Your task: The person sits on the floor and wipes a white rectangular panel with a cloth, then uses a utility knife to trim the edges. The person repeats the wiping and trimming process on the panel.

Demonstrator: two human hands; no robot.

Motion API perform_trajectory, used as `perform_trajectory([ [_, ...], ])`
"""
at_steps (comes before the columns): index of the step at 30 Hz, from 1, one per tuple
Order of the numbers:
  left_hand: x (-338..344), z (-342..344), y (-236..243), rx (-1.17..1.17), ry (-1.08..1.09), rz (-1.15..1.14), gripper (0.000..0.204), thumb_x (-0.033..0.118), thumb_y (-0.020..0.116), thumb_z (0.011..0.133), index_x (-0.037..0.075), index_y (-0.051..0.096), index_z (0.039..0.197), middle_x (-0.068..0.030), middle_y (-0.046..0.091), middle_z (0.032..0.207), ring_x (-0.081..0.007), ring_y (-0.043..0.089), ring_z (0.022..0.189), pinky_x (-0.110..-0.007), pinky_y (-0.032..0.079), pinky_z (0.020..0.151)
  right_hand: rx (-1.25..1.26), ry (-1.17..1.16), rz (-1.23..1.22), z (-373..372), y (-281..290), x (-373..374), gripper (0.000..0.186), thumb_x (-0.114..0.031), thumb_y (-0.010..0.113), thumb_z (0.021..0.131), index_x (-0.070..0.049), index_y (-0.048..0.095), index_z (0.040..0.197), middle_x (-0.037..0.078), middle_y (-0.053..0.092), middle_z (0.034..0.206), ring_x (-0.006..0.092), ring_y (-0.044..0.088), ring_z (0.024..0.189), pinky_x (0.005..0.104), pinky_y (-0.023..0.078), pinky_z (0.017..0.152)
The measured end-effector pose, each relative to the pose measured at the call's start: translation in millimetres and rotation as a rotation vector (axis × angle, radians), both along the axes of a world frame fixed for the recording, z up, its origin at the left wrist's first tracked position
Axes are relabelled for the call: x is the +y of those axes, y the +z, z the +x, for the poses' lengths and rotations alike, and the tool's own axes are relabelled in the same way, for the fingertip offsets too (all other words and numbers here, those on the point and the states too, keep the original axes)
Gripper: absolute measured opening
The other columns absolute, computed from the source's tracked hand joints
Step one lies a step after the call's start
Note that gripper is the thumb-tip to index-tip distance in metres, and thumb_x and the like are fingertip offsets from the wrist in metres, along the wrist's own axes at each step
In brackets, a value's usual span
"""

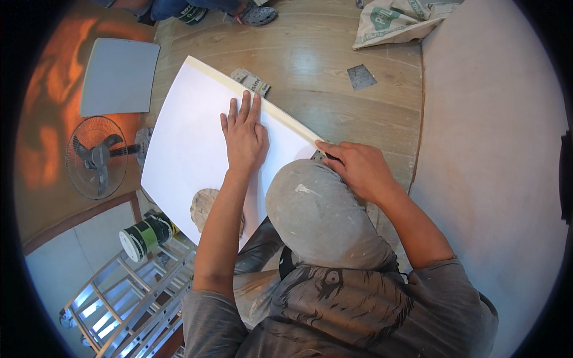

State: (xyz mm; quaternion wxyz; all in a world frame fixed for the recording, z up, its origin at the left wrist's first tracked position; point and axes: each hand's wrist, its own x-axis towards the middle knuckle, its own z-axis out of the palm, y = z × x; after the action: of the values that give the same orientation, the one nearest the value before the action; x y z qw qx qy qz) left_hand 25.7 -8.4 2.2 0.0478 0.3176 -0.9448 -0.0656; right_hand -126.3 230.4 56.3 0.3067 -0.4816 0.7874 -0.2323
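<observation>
A large white panel (pixel 179 149) lies tilted in front of me, with a cream strip (pixel 280 115) along its far right edge. My left hand (pixel 245 138) is flat on the panel, fingers spread, the fingertips close to the strip. At the strip's right end, my right hand (pixel 361 169) is closed, with its index finger stretched onto the edge. It grips a small black tool (pixel 332 157), mostly hidden by the fingers, so its kind does not show. A round tan piece (pixel 204 206) sits on the panel's near part, partly behind my left forearm.
A standing fan (pixel 99 157) and a grey board (pixel 121 76) are at the left. Near left are a green and black bucket (pixel 141 240) and an aluminium ladder (pixel 128 292). A dark square piece (pixel 361 77) and a white sack (pixel 391 24) lie beyond; a pale wall (pixel 495 149) bounds the right.
</observation>
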Motion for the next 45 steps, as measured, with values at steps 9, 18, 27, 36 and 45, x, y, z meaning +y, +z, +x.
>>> perform_trajectory([
  [9,1,-1,2,0.0,-0.003,0.0,0.066,0.014,0.043,0.093,0.021,0.041,0.158,-0.0064,0.034,0.167,-0.0372,0.024,0.155,-0.057,0.012,0.126,0.013,0.002,0.002,0,-1,0,0.042,-0.035,0.057,0.103,-0.022,0.062,0.142,0.011,0.069,0.096,0.0301,0.066,0.091,0.0417,0.052,0.083],
  [18,39,4,9,-0.023,-0.267,0.116,0.061,0.018,0.048,0.095,0.015,0.045,0.155,-0.0108,0.034,0.166,-0.0359,0.026,0.155,-0.06,0.011,0.125,-0.244,-0.057,-0.157,-7,-25,15,0.046,-0.028,0.067,0.097,-0.023,0.061,0.143,0.013,0.071,0.112,0.0293,0.066,0.089,0.0382,0.053,0.083],
  [27,67,14,16,-0.087,-0.494,0.173,0.061,0.026,0.05,0.101,0.017,0.036,0.16,-0.0084,0.029,0.168,-0.0313,0.022,0.156,-0.051,0.013,0.128,-0.569,-0.261,-0.213,-17,-68,26,0.049,-0.016,0.076,0.089,-0.014,0.065,0.137,0.006,0.068,0.101,0.0103,0.052,0.074,0.027,0.048,0.073],
  [36,129,24,17,-0.101,-0.451,0.089,0.059,0.018,0.052,0.099,0.004,0.039,0.155,-0.0131,0.025,0.168,-0.0308,0.021,0.156,-0.048,0.017,0.128,-0.704,-0.486,-0.181,-107,11,24,0.046,-0.011,0.055,0.093,0.0,0.06,0.137,-0.002,0.057,0.089,0.0103,0.052,0.078,0.0247,0.045,0.074],
  [45,207,41,-32,0.433,0.343,0.924,0.067,0.023,0.077,0.089,-0.002,0.051,0.145,-0.0216,0.06,0.14,-0.0355,0.059,0.128,-0.043,0.046,0.109,-0.568,-0.012,-0.323,-65,88,-49,0.057,0.001,0.051,0.089,0.0,0.051,0.146,0.002,0.066,0.1,0.0109,0.057,0.089,0.0256,0.045,0.081],
])
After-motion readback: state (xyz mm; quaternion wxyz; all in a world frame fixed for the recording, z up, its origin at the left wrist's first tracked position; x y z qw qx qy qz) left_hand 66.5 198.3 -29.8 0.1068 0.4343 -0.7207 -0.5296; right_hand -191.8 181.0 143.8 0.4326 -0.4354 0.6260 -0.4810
